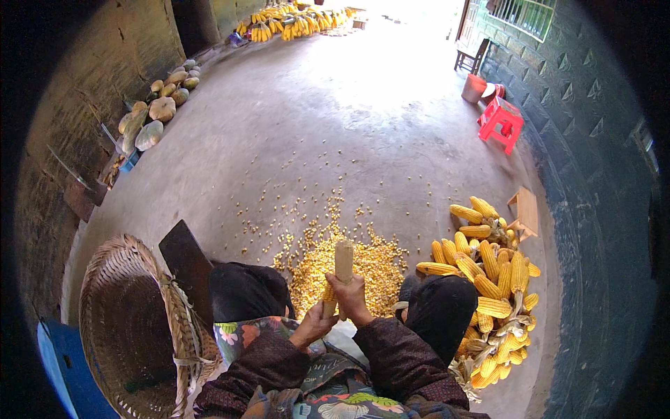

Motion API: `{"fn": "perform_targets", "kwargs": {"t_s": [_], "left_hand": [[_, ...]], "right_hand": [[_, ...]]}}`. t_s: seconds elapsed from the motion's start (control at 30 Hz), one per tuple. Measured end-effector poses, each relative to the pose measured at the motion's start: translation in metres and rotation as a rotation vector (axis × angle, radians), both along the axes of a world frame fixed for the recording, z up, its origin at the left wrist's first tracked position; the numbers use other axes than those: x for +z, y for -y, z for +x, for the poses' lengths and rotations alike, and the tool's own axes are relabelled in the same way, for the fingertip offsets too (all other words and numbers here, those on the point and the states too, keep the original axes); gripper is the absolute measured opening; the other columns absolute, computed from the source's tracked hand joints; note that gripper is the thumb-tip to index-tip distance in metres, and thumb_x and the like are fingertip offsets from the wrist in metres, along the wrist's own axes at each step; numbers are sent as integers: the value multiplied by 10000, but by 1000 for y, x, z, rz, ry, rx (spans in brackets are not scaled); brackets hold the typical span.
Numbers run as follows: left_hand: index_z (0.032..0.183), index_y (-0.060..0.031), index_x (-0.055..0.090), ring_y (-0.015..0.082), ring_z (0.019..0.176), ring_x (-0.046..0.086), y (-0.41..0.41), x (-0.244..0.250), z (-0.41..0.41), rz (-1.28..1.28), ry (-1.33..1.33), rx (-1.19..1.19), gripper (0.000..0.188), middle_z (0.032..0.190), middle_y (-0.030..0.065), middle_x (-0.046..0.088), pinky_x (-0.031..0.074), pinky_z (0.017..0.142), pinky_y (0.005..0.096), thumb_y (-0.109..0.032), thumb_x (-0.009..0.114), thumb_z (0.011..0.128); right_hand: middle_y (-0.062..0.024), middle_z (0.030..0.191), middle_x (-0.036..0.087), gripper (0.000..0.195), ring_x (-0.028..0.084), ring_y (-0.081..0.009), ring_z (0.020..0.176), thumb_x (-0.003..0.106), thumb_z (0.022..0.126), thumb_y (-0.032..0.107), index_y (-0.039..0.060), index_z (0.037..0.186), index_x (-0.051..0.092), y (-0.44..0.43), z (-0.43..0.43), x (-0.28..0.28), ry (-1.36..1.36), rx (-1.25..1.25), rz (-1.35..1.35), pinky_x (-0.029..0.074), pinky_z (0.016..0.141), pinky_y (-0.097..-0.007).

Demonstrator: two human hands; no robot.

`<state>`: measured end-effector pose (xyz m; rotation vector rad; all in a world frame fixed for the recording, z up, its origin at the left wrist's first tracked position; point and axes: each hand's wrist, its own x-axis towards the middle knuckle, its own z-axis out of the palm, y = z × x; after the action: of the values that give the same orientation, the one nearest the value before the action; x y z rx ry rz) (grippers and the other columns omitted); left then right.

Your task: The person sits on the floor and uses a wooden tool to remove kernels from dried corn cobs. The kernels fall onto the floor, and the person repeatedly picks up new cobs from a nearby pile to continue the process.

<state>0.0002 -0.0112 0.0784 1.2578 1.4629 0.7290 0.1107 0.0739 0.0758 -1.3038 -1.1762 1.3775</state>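
Observation:
My right hand (pixel 352 299) grips a pale, stripped corncob (pixel 344 260), which points away from me. Close against it, my left hand (pixel 314 326) holds an ear of corn (pixel 328 297) that still shows yellow kernels; fingers cover much of this ear. Both hands meet between my knees, above a spread of loose corn kernels (pixel 335 246) on the concrete floor. To the right of my right knee lies a heap of yellow ears of corn (pixel 487 285), some with dry husks attached.
A woven bamboo basket (pixel 125 314) stands at my left beside a dark board (pixel 184 251). Right of the corn heap are a small wooden stool (pixel 523 212) and a red plastic stool (pixel 501 124). Squashes (pixel 163 109) line the left wall; more corn (pixel 298 23) lies far back.

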Motion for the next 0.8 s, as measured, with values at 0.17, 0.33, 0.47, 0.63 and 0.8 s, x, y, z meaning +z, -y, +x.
{"fn": "perform_targets", "kwargs": {"t_s": [0.17, 0.33, 0.47, 0.63, 0.8], "left_hand": [[1081, -52, 550, 114, 644, 533, 3, 17, 0, -391, 823, 34, 271, 795, 5, 581, 432, 558, 275, -189, 672, 881], [1139, -38, 555, 151, 665, 589, -5, 12, -2, -316, 516, 172, 369, 765, 35, 600, 481, 599, 318, -222, 701, 855], [1138, -5, 530, 260, 780, 649, 0, -37, -11, 68, -236, 52, 523, 820, 135, 645, 494, 669, 411, -274, 767, 757], [1071, -30, 515, 181, 604, 568, 3, -22, -8, -96, 185, -56, 419, 734, 20, 591, 458, 548, 339, -261, 745, 808], [975, -94, 498, 52, 485, 385, 1, 19, -14, -406, 455, -104, 278, 645, -63, 448, 290, 436, 231, -263, 697, 880]], "right_hand": [[-8, 654, 597, 283, 542, -89, 605, 752, 820, 259, 13, 759, 625, -3, 2, -4, 0, -67, 111, 459, 539, -307], [20, 706, 568, 317, 529, -89, 642, 740, 839, 319, 24, 838, 625, -8, 17, 25, -292, 197, -261, 447, 564, -289], [3, 697, 585, 309, 563, -103, 642, 728, 837, 314, 22, 798, 637, -10, 15, 22, -195, 292, -231, 457, 591, -283], [-10, 637, 614, 250, 576, -100, 578, 749, 811, 235, 23, 724, 648, -5, 8, -10, 106, 200, -17, 447, 524, -292], [-49, 638, 611, 295, 581, -120, 604, 760, 798, 258, -6, 787, 628, 0, 9, -5, 34, 204, 123, 469, 539, -318]]}}
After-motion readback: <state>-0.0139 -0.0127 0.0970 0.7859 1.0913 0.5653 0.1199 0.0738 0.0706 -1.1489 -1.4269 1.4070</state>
